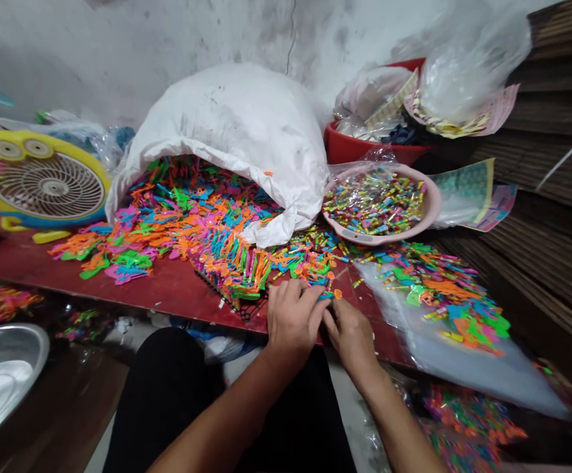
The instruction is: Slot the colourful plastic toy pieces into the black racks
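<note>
Fingers of the left hand (pixel 293 318) and right hand (pixel 349 338) curl nearly shut, their tips meeting at a small blue-and-orange plastic piece (pixel 328 295) at the near edge of the red tabletop (pixel 167 292), though which hand has hold of it cannot be told. From left to right, a steel basin (pixel 0 384) sits low on the near left, and a yellow fan (pixel 44 184) stands beside a heap of bright plastic pieces (pixel 187 213). Those pieces spill from a white sack (pixel 226 125) lying with its mouth toward the hands, keeping them within reach, and a pink basin (pixel 431 197) and clear plastic sheet (pixel 443 368) lie further right.
</note>
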`<state>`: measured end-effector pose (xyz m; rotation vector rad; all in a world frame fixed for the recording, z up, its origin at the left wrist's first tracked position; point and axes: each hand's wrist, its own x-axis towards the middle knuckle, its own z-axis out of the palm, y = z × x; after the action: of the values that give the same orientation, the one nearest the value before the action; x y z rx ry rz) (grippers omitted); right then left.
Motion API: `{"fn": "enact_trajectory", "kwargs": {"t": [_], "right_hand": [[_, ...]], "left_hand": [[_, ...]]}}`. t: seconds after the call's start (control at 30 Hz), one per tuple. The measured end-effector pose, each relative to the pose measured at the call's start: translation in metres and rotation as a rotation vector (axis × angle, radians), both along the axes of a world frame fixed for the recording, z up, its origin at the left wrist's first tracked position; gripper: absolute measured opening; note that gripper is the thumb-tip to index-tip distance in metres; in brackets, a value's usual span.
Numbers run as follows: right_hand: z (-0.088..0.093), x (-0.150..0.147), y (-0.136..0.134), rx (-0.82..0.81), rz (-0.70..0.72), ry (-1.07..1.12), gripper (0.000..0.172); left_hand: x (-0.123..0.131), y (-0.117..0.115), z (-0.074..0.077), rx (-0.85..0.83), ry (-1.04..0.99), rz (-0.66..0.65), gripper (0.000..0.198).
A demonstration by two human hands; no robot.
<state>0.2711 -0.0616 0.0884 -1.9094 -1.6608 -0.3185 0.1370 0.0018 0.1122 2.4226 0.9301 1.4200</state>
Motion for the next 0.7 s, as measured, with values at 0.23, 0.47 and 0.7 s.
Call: {"fn": "enact_trajectory", "kwargs": {"t": [0.23, 0.47, 0.7], "right_hand": [[0.004, -0.014, 0.003, -0.14, -0.162, -0.031, 0.024], [0.009, -0.008, 0.008, -0.316, -0.169, -0.003, 0.023], [0.009, -0.004, 0.008, -0.356, -0.139, 0.054, 0.019]], "left_hand": [[-0.002, 0.004, 0.007, 0.14, 0.096, 0.063, 0.017], [0.005, 0.008, 0.014, 0.256, 0.173, 0.086, 0.015], [0.007, 0.011, 0.011, 0.247, 0.147, 0.055, 0.019]]}}
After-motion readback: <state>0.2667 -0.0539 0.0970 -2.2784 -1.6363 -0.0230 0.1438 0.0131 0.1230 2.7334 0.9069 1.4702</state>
